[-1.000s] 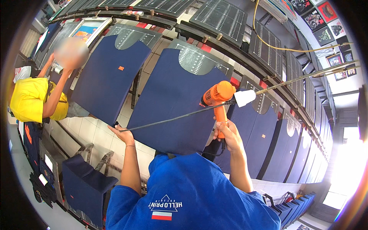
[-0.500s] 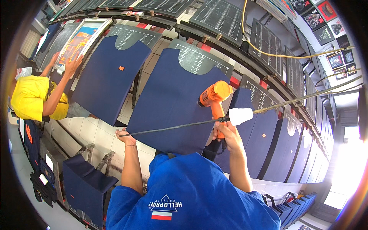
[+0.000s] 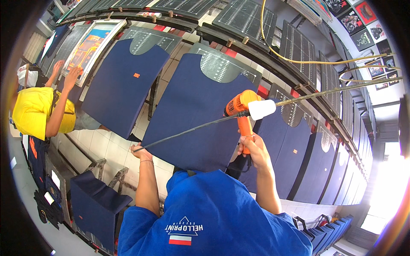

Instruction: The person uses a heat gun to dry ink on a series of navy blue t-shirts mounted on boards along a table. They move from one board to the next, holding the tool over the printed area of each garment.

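My right hand [image 3: 255, 150] is closed around the handle of an orange heat gun [image 3: 242, 102], its dark nozzle turned to the left over a navy shirt. That navy shirt [image 3: 188, 111] lies flat on a dark board with white ruler marks [image 3: 218, 64], which shows through the neck opening. At the shirt's lower left corner, my left hand [image 3: 140, 150] has its fingers curled round a thin black cable [image 3: 188, 131]. The cable stretches up to a white connector [image 3: 262, 109] that hangs in front of the gun.
A person in yellow [image 3: 36, 111] works at a framed printing screen [image 3: 92, 49] on the left. Navy shirts with small orange prints lie on boards at both sides, including one shirt [image 3: 124, 85]. Yellow hose [image 3: 299, 61] hangs overhead. A folded navy shirt [image 3: 96, 205] lies at lower left.
The white connector has swung left and upward, and the cable slants more steeply. The heat gun has shifted slightly. The person in yellow has drawn the nearer hand lower on the screen frame.
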{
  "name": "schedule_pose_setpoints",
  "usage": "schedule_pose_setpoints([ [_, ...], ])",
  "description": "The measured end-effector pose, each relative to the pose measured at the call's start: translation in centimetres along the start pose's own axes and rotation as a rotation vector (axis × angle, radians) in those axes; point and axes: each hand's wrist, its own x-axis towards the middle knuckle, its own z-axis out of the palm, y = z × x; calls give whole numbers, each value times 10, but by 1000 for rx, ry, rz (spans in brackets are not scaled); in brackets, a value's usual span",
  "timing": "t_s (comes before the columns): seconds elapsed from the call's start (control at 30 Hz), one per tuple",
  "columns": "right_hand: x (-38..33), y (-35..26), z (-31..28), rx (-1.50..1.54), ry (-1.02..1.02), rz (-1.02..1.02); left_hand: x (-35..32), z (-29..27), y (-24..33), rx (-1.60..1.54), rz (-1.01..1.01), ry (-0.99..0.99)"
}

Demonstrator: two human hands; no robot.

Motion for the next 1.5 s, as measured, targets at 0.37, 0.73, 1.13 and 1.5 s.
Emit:
schedule_pose_setpoints([
  [0.37,-5,3,-15,16,22,10,1,1,-3,-12,9,-36],
  [0.73,-17,-1,-11,23,16,13,-20,4,9,14,35,9],
  [1.13,-11,3,-14,2,-38,-2,-30,9,9,-61,32,3],
  [1.5,6,17,-11,131,-111,-74,-14,6,-3,-77,145,102],
])
